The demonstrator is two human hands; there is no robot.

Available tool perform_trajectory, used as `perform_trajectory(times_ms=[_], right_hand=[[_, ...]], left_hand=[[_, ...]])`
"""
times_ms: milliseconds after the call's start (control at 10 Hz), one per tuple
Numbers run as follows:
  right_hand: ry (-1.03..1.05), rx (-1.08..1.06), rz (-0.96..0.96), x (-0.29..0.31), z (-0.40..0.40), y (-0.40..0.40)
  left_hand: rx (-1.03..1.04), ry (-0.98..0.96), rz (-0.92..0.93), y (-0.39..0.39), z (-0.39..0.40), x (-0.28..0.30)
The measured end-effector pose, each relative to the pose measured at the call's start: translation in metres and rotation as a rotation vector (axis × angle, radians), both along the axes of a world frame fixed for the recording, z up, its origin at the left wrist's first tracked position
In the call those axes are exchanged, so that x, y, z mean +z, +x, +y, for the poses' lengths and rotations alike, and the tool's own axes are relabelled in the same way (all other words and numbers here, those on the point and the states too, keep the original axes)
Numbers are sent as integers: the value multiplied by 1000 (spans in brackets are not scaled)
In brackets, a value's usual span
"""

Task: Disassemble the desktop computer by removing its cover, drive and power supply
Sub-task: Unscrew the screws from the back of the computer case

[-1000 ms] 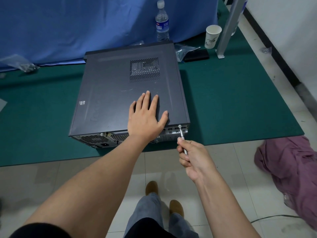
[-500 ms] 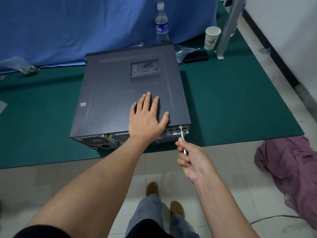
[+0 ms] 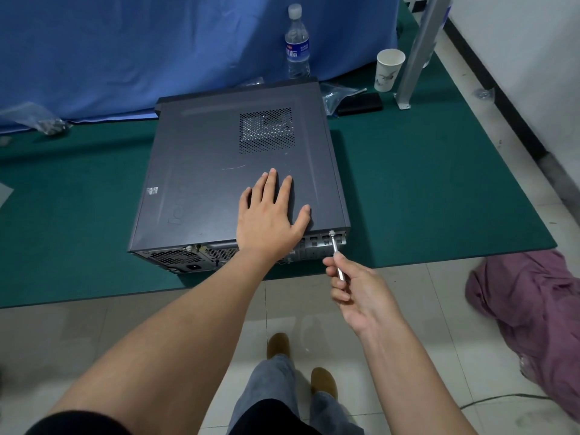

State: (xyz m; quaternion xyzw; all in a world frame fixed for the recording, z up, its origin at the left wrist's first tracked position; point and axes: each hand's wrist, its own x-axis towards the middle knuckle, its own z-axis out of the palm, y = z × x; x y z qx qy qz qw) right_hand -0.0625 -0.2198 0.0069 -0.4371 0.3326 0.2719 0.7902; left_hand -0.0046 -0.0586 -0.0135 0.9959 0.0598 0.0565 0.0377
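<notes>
A dark grey desktop computer [image 3: 219, 171] lies on its side on the green mat [image 3: 423, 196], rear panel toward me, its side cover still on with a vent grille near the far edge. My left hand [image 3: 270, 221] rests flat on the cover near the rear edge, fingers straight and spread. My right hand [image 3: 361, 290] grips a slim silver screwdriver [image 3: 336, 255]. Its tip sits on a screw [image 3: 331, 234] at the rear panel's upper right corner.
A water bottle [image 3: 296, 45], a paper cup [image 3: 388, 69], a black flat object [image 3: 361, 103] and plastic bags stand behind the computer against a blue drape. A metal post [image 3: 417, 51] rises at the back right. A purple cloth [image 3: 530, 309] lies on the tiled floor.
My right hand has shifted slightly on the screwdriver, which stays on the screw. The left hand keeps its place on the cover.
</notes>
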Motion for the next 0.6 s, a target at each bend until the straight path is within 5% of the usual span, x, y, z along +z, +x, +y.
perform_trajectory(times_ms=[200,500,600], right_hand=[[-194,-31,-98,1,12,-3],[158,38,30,1,-1,-1],[187,44,61,2,-2,-2]], left_hand=[[-7,-4,9,-1,1,1],[-10,-54,10,-1,1,5],[7,-329,18,-2,3,18]])
